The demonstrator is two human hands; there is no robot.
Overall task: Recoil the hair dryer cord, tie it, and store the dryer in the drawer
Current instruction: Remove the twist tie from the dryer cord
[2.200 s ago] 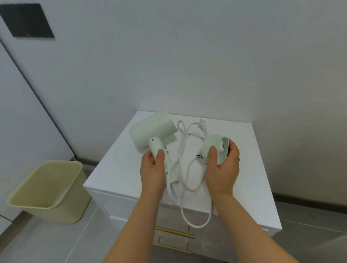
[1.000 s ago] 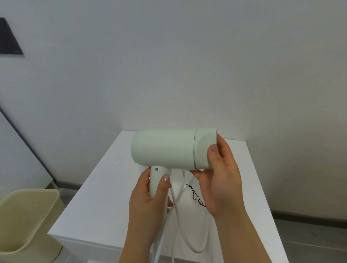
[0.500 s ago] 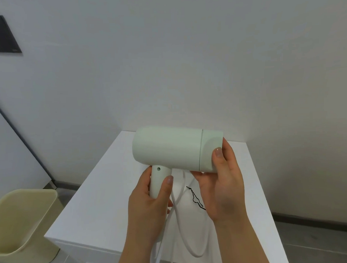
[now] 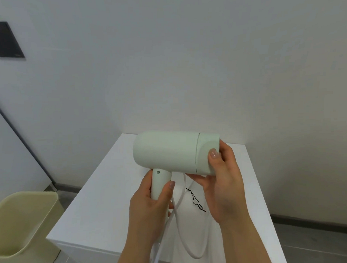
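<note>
White power cord (image 4: 194,257) hangs slack from the handle (image 4: 159,183), looping past the front edge of the white cabinet top (image 4: 104,202), so coiling seems not yet begun. Left hand (image 4: 149,207) wraps the handle and right hand (image 4: 223,188) clasps the nozzle end of the pale green plastic hair dryer (image 4: 169,153), held level above the cabinet, likely freeing the cord; a thin black wire tie (image 4: 195,199) lies beneath, ready.

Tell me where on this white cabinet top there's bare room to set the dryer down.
Widest bare patch: left half of the cabinet top, from its left edge to the left hand. A narrower strip lies between the right hand and the right edge. The middle is crowded: cord loop and black tie.
</note>
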